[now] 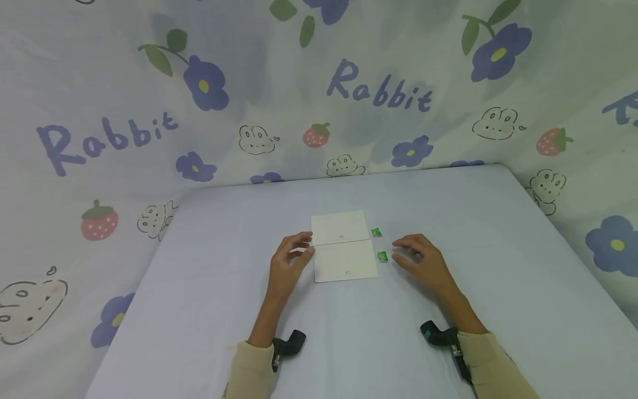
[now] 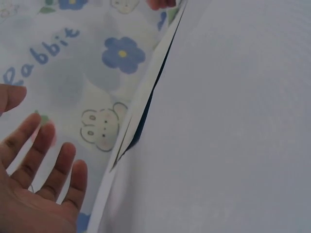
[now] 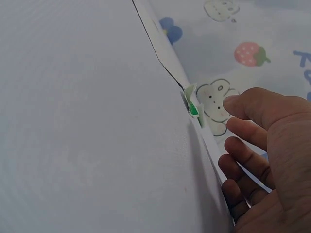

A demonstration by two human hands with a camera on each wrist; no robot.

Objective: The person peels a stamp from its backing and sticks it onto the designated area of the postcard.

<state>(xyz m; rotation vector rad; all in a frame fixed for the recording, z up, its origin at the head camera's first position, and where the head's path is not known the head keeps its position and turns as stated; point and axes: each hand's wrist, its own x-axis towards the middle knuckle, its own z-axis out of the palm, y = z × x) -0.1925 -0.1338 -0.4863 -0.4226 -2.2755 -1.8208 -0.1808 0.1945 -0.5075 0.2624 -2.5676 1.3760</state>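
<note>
Two cream paper cards, the upper one (image 1: 340, 226) and the lower one (image 1: 345, 262), lie edge to edge, each with a small faint mark. Two small green stamp-like pieces of paper, a far one (image 1: 376, 232) and a near one (image 1: 382, 256), sit just right of the cards. My left hand (image 1: 291, 259) is at the cards' left edge, fingers loosely bent and thumb apart from them. To the right of the green pieces, my right hand (image 1: 425, 265) has relaxed fingers with nothing between them. A green piece (image 3: 194, 109) stands slightly raised beyond its fingertips in the right wrist view.
A white-covered table (image 1: 209, 266) bears everything. Behind it hangs a patterned cloth (image 1: 279, 94) with rabbits, flowers and strawberries. Black wrist cameras, one on the left (image 1: 291, 343) and one on the right (image 1: 438, 334), jut inward from the beige sleeves.
</note>
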